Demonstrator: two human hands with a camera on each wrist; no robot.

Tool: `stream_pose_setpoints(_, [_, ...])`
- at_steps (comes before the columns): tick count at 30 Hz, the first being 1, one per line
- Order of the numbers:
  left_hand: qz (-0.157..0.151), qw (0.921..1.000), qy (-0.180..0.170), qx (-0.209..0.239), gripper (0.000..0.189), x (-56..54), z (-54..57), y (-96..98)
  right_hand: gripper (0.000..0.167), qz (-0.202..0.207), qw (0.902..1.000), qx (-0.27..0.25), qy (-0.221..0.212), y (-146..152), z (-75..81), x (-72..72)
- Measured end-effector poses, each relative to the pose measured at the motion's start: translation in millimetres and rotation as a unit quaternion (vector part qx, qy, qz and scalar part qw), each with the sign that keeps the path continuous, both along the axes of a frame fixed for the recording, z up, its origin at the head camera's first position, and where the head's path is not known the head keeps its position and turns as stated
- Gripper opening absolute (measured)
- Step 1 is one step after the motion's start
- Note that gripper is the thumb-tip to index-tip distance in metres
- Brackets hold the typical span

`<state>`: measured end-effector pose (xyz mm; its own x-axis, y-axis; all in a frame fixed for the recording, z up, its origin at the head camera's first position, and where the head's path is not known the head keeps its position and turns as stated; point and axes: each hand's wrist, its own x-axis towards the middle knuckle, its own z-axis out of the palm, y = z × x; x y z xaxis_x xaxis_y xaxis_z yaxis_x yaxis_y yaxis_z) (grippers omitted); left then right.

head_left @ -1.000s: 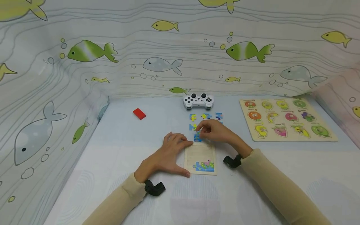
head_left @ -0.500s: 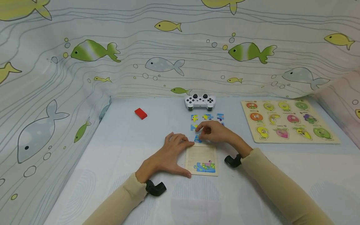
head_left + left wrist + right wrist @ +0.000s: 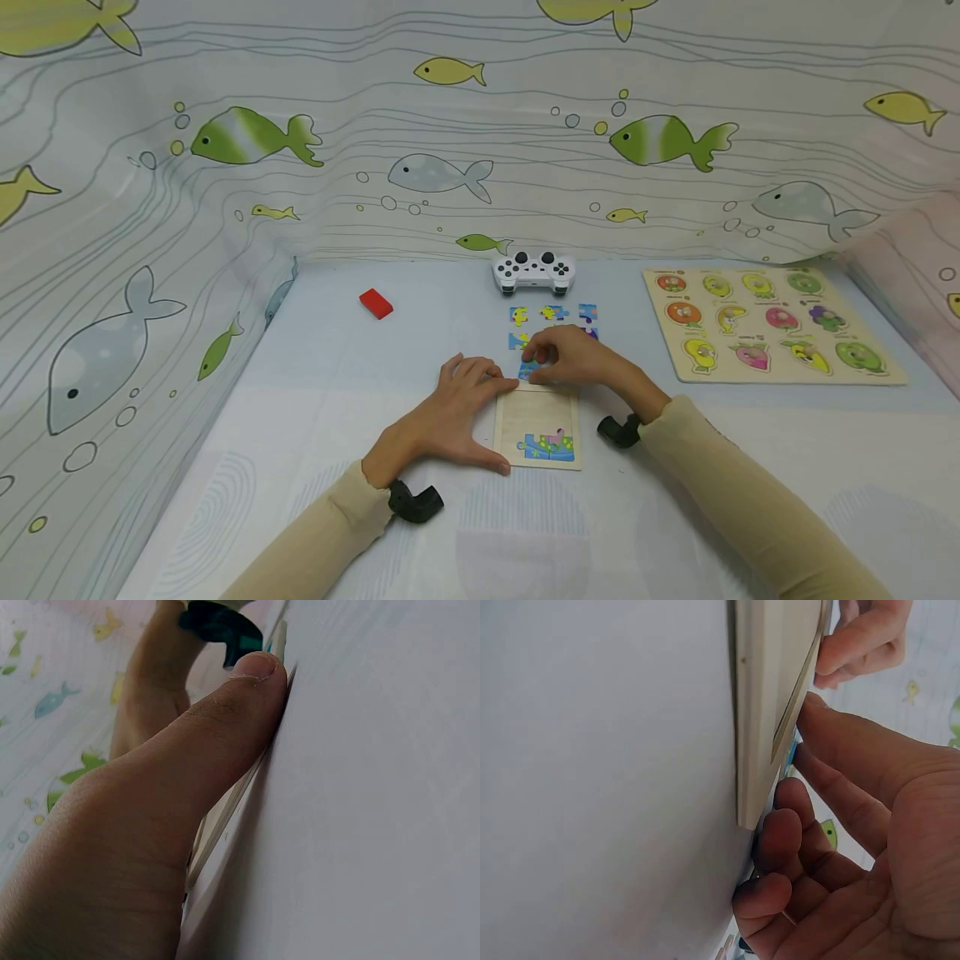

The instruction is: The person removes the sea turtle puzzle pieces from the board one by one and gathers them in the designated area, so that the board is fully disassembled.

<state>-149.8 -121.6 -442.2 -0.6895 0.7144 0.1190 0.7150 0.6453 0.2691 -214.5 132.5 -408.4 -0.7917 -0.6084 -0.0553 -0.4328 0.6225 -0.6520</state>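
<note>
A small wooden puzzle tray [image 3: 512,417] lies flat on the table, with joined blue, green and pink pieces [image 3: 550,447] in its lower right corner. My left hand [image 3: 450,417] steadies its left side, fingers spread: the thumb is by the near corner and the index fingertip by the far one. Just past the tray's far edge lies a blue jigsaw piece [image 3: 528,369], partly hidden by my right hand [image 3: 573,357]. The right thumb and index finger pinch this piece at its sides. In the right wrist view a blue sliver of the jigsaw piece [image 3: 791,752] shows between them.
More jigsaw pieces [image 3: 553,312] are laid out in rows beyond my right hand. Behind them sits a white game controller [image 3: 533,273]. A red block [image 3: 376,303] lies at the back left, and a wooden fruit puzzle board [image 3: 776,327] at the right. Fish-printed cloth walls surround the table.
The right thumb has shifted down to the near side of the blue jigsaw piece, and that hand has turned slightly. The left hand stays by the tray. The head view has shifted slightly.
</note>
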Motion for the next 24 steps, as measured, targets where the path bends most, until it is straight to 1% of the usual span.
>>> stream_pose_setpoints(5, [-0.002,1.0,-0.002,0.003,0.106,0.0,0.1,-0.7,0.025,0.011,0.9998,0.006,0.016,-3,1.5,-0.5])
stream_pose_setpoints(12, [-0.007,0.9999,0.009,0.004,0.106,-0.7,-0.7,-1.2,0.025,0.027,0.9993,0.011,0.024,-9,5.2,-1.1])
stream_pose_setpoints(19, [-0.008,0.9999,0.011,0.008,0.106,-0.1,0.0,-0.7,0.025,0.022,0.9993,0.017,0.023,-13,5.9,-1.0])
stream_pose_setpoints(24, [-0.009,0.9998,0.013,0.011,0.106,-0.3,-0.7,-0.4,0.026,0.023,0.9994,0.007,0.025,-12,7.6,-0.1])
